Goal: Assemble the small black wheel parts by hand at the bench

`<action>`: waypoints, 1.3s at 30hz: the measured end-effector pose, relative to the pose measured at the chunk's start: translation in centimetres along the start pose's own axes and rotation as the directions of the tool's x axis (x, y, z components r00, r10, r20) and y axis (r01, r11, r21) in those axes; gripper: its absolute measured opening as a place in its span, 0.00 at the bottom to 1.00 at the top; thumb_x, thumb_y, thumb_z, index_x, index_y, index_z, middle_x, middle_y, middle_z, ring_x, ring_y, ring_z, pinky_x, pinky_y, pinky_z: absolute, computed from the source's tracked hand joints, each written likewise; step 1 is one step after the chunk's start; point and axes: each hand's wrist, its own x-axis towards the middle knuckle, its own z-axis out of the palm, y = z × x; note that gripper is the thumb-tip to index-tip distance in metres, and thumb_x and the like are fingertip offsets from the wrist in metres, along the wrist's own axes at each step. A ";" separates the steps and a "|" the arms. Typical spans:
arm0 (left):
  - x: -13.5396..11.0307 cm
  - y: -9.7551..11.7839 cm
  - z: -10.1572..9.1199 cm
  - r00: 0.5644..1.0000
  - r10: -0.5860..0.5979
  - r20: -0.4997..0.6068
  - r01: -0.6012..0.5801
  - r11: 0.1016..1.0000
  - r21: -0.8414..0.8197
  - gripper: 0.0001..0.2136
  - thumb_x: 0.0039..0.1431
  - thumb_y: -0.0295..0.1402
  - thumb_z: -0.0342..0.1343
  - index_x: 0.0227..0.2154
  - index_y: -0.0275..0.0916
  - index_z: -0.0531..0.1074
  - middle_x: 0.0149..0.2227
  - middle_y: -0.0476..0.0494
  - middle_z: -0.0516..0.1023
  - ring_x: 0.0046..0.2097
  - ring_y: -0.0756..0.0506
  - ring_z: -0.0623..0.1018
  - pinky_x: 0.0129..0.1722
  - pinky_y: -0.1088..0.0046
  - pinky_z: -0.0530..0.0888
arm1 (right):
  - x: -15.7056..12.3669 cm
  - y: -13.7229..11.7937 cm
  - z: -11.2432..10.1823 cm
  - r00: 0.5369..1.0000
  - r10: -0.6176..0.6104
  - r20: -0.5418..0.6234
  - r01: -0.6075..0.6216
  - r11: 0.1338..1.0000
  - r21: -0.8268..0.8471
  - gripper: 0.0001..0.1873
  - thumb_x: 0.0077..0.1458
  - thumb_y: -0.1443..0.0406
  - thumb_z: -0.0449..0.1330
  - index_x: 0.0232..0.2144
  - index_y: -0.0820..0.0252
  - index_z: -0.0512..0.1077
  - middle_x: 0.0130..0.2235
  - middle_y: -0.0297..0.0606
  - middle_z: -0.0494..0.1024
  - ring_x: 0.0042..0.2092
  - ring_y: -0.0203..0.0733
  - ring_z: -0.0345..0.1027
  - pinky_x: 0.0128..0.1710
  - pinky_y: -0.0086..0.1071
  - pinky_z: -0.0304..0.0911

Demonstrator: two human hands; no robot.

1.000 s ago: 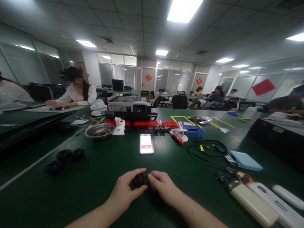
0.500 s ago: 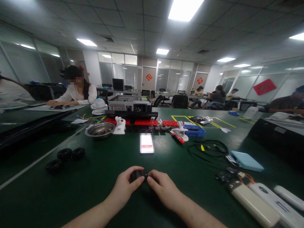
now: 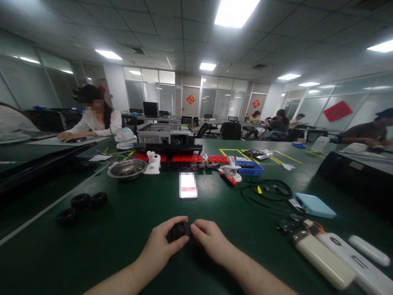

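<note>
My left hand (image 3: 161, 242) curls round a small black part (image 3: 180, 230), with the thumb on the near side and the fingers on the far side. It is dark and blocky with rounded edges; its exact kind does not show. My right hand (image 3: 208, 239) is closed at the part's right end, thumb and forefinger pinched against it. What those fingertips cover is hidden. Both hands are just above the green table (image 3: 138, 213). Beyond them lies a phone-like slab with a bright, blurred-out screen (image 3: 188, 185).
Several black rings (image 3: 81, 200) lie at the left. Farther back stand a metal bowl (image 3: 127, 169) of small parts, a red-handled screwdriver (image 3: 229, 178), a blue tray (image 3: 250, 168) and an open computer case (image 3: 166, 134). Cables (image 3: 270, 190) and power banks (image 3: 324, 258) occupy the right. A person (image 3: 95, 114) sits across.
The black part has turned in my left hand and shows a different face. My right fingers stay at its right end. The whole view has shifted slightly.
</note>
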 end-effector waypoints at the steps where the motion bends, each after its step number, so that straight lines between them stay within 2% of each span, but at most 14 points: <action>1: 0.1 0.0 -0.1 1.000 -0.015 -0.001 0.015 0.999 -0.030 0.16 0.46 0.35 0.54 0.41 0.40 0.69 0.43 0.43 0.74 0.45 0.43 0.72 0.45 0.67 0.68 | -0.1 -0.1 0.0 1.000 -0.024 -0.003 0.024 1.000 -0.017 0.13 0.54 0.60 0.49 0.25 0.63 0.67 0.22 0.31 0.63 0.25 0.31 0.56 0.24 0.25 0.51; 3: 0.3 -0.1 -0.2 0.999 -0.047 0.011 0.047 0.996 -0.080 0.16 0.49 0.38 0.51 0.40 0.37 0.69 0.40 0.41 0.75 0.42 0.43 0.74 0.41 0.68 0.70 | -0.3 -0.4 0.0 0.998 -0.063 -0.006 0.062 0.996 -0.058 0.06 0.50 0.64 0.54 0.30 0.61 0.67 0.25 0.30 0.65 0.27 0.32 0.57 0.26 0.25 0.52; 6: 0.6 -0.2 -0.3 0.997 -0.059 0.046 0.064 0.993 -0.099 0.14 0.50 0.39 0.49 0.35 0.35 0.71 0.34 0.42 0.76 0.38 0.43 0.75 0.38 0.68 0.70 | -0.8 -0.8 0.0 0.997 -0.077 -0.014 0.075 0.991 -0.113 0.11 0.45 0.67 0.58 0.35 0.58 0.66 0.26 0.30 0.66 0.27 0.32 0.58 0.26 0.24 0.52; 10: 0.5 -0.4 -0.2 0.999 -0.021 0.029 0.023 0.997 -0.077 0.13 0.48 0.36 0.52 0.37 0.36 0.70 0.36 0.43 0.76 0.40 0.44 0.74 0.40 0.69 0.70 | -0.9 -0.9 0.0 0.998 -0.064 -0.020 0.061 0.992 -0.113 0.14 0.46 0.63 0.58 0.38 0.58 0.64 0.28 0.31 0.66 0.28 0.33 0.58 0.26 0.25 0.52; 13: 0.2 -0.3 0.0 1.000 -0.009 -0.003 0.009 1.000 -0.027 0.14 0.46 0.33 0.55 0.39 0.39 0.70 0.40 0.44 0.75 0.42 0.44 0.73 0.42 0.69 0.70 | -0.6 -0.4 0.0 0.998 -0.034 -0.051 0.029 0.995 -0.096 0.12 0.53 0.57 0.51 0.33 0.60 0.66 0.26 0.32 0.66 0.27 0.33 0.58 0.26 0.25 0.52; 17: -0.1 -0.1 0.0 0.999 0.027 -0.030 -0.024 0.996 0.091 0.16 0.42 0.31 0.57 0.39 0.41 0.71 0.42 0.45 0.75 0.45 0.43 0.72 0.46 0.66 0.68 | -0.1 0.3 0.1 0.998 -0.007 -0.059 0.005 1.000 -0.026 0.25 0.56 0.52 0.41 0.21 0.63 0.65 0.22 0.32 0.63 0.26 0.33 0.57 0.26 0.26 0.52; 23: -0.2 -0.3 0.1 0.993 0.121 -0.019 -0.117 0.983 0.138 0.18 0.42 0.31 0.58 0.40 0.45 0.71 0.43 0.47 0.75 0.46 0.42 0.72 0.48 0.63 0.66 | 0.1 0.5 0.2 1.000 0.022 0.015 -0.023 0.999 0.039 0.23 0.55 0.53 0.45 0.22 0.64 0.66 0.20 0.31 0.63 0.24 0.31 0.56 0.23 0.24 0.51; 26: -0.1 -0.3 -0.1 0.997 0.077 -0.012 -0.075 0.991 0.108 0.18 0.43 0.33 0.57 0.42 0.45 0.70 0.45 0.46 0.73 0.48 0.42 0.71 0.48 0.63 0.66 | 0.0 0.1 0.0 0.999 0.029 0.038 -0.032 0.998 0.063 0.20 0.55 0.57 0.47 0.23 0.65 0.67 0.20 0.31 0.63 0.23 0.31 0.56 0.23 0.24 0.52; 29: 0.0 -0.3 -0.3 1.000 -0.004 -0.007 0.004 1.000 0.001 0.19 0.47 0.37 0.54 0.44 0.41 0.67 0.45 0.44 0.73 0.47 0.43 0.71 0.46 0.65 0.68 | -0.4 -0.6 -0.2 0.999 -0.051 0.001 0.051 0.999 0.005 0.11 0.52 0.61 0.52 0.32 0.63 0.70 0.25 0.32 0.68 0.27 0.32 0.59 0.26 0.25 0.54; 33: 0.3 -0.6 -0.3 0.999 -0.041 0.027 0.045 0.990 -0.136 0.15 0.51 0.40 0.49 0.39 0.37 0.70 0.38 0.43 0.76 0.42 0.44 0.74 0.42 0.68 0.70 | -0.9 -1.4 -0.4 0.988 -0.154 -0.007 0.151 0.976 -0.155 0.14 0.47 0.65 0.57 0.40 0.57 0.69 0.31 0.34 0.71 0.31 0.35 0.61 0.31 0.27 0.55; 37: 0.4 -0.6 -0.1 0.999 -0.046 -0.023 0.043 0.994 -0.102 0.13 0.48 0.38 0.53 0.36 0.37 0.70 0.35 0.44 0.75 0.39 0.44 0.74 0.39 0.69 0.71 | -0.8 -1.1 -0.3 0.996 -0.085 0.002 0.084 0.984 -0.157 0.19 0.47 0.61 0.58 0.43 0.56 0.67 0.30 0.34 0.71 0.30 0.36 0.62 0.28 0.27 0.55; 39: 0.4 -0.4 -0.1 0.998 -0.048 -0.043 0.045 0.997 -0.060 0.14 0.46 0.36 0.54 0.37 0.38 0.69 0.37 0.44 0.75 0.40 0.43 0.74 0.40 0.68 0.71 | -0.6 -0.7 -0.3 0.999 -0.038 -0.010 0.037 0.994 -0.101 0.16 0.50 0.57 0.54 0.40 0.59 0.68 0.28 0.34 0.70 0.29 0.35 0.62 0.28 0.26 0.55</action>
